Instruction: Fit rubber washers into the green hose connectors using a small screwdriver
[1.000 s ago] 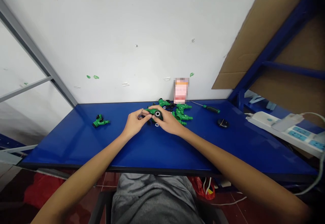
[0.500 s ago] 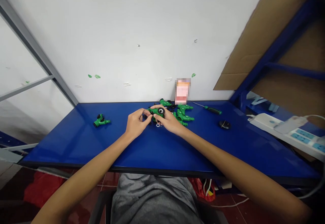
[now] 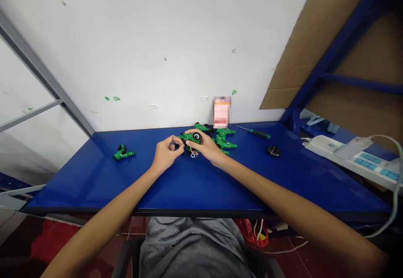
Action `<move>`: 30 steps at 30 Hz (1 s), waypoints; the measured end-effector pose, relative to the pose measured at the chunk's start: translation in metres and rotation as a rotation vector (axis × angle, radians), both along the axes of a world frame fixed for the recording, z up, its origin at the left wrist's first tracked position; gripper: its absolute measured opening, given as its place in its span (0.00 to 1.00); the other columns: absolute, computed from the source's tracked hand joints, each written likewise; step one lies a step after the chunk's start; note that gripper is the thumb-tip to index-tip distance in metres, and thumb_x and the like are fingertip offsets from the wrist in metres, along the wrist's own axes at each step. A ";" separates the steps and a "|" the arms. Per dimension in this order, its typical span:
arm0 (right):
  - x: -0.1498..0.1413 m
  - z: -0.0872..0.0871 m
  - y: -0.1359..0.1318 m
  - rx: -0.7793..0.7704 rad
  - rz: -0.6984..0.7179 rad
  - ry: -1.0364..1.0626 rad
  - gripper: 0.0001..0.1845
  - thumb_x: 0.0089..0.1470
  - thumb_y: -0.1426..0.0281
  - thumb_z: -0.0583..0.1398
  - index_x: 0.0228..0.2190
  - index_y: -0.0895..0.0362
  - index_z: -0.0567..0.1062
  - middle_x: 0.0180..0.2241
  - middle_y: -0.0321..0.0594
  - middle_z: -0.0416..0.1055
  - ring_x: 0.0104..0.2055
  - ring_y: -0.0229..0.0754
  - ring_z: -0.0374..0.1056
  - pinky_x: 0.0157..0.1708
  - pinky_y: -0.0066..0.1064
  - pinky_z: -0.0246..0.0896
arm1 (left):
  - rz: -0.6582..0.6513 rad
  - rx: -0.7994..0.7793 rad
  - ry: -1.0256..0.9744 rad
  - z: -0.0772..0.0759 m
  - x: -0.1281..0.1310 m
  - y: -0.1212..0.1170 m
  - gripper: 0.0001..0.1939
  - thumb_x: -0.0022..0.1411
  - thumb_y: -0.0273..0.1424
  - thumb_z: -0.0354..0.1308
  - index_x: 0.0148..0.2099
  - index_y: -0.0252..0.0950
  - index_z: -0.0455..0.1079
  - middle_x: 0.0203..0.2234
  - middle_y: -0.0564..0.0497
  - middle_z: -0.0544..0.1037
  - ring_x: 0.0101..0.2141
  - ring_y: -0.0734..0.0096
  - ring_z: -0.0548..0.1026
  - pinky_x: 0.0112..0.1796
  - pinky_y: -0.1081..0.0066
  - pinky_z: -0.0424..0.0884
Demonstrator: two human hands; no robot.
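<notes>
Behind everything rises the white painted wall [image 3: 135, 30], and before me spreads the glossy blue tabletop [image 3: 201, 190]. A brown cardboard sheet [image 3: 289, 55] stands at the right, above the long white power strip with blue sockets [image 3: 323, 145]. Below the table's front edge, a red plastic bag [image 3: 247, 229] has white loops and a yellow patch showing at it.

My right hand [image 3: 210, 148] is curled around a green plastic fitting with a black round end [image 3: 189, 137], over the middle of the table. My left hand [image 3: 165, 153] is half closed beside it, thumb and forefinger nearly together; I cannot tell whether they grip anything. The pink upright card [image 3: 222, 113] against the wall is blurred, its print unreadable.

A screwdriver with a green-and-black handle [image 3: 260, 134] lies at right, behind a black round piece [image 3: 274, 151]. More green plastic fittings [image 3: 226, 145] lie beside my right hand; one forked green fitting [image 3: 124, 153] sits apart, left. Smallest is a white ring-like piece [image 3: 193, 155] below my fingers.
</notes>
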State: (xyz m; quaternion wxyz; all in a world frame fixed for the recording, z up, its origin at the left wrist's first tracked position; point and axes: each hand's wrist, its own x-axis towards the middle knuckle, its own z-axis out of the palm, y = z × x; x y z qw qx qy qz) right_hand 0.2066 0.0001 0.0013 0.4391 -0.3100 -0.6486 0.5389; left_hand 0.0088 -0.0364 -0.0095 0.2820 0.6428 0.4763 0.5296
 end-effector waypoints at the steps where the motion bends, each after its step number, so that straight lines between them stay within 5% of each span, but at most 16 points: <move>1: 0.000 0.000 -0.001 -0.001 -0.001 0.007 0.25 0.53 0.58 0.74 0.50 0.48 0.77 0.32 0.31 0.70 0.27 0.38 0.68 0.24 0.31 0.64 | -0.006 -0.001 -0.004 -0.001 0.000 0.000 0.09 0.60 0.37 0.67 0.37 0.37 0.75 0.30 0.55 0.77 0.21 0.82 0.52 0.24 0.72 0.49; 11: -0.004 -0.002 -0.002 -0.048 0.011 0.070 0.27 0.47 0.66 0.74 0.48 0.49 0.73 0.34 0.31 0.75 0.24 0.35 0.66 0.22 0.29 0.62 | -0.108 -0.031 -0.117 0.002 0.004 0.001 0.08 0.55 0.32 0.68 0.33 0.35 0.72 0.26 0.57 0.71 0.21 0.83 0.54 0.24 0.74 0.51; 17: -0.006 -0.002 -0.003 -0.010 0.023 0.112 0.31 0.45 0.64 0.75 0.49 0.48 0.72 0.36 0.31 0.73 0.25 0.34 0.64 0.21 0.28 0.60 | -0.195 -0.220 -0.283 0.003 0.002 0.002 0.16 0.55 0.40 0.70 0.34 0.37 0.69 0.26 0.58 0.71 0.16 0.87 0.51 0.18 0.74 0.46; 25: 0.000 0.005 -0.002 0.214 -0.009 0.026 0.25 0.48 0.67 0.71 0.48 0.51 0.72 0.37 0.33 0.74 0.32 0.39 0.69 0.36 0.36 0.69 | -0.186 -0.173 -0.302 0.006 0.001 0.000 0.11 0.52 0.32 0.68 0.32 0.37 0.68 0.27 0.56 0.73 0.16 0.87 0.53 0.19 0.75 0.46; 30: 0.011 0.011 0.008 0.182 -0.058 0.070 0.25 0.52 0.63 0.72 0.49 0.51 0.73 0.39 0.36 0.76 0.31 0.39 0.68 0.31 0.34 0.68 | -0.098 -0.094 -0.056 0.011 -0.012 0.007 0.11 0.58 0.38 0.69 0.35 0.36 0.75 0.30 0.53 0.79 0.19 0.83 0.55 0.22 0.73 0.49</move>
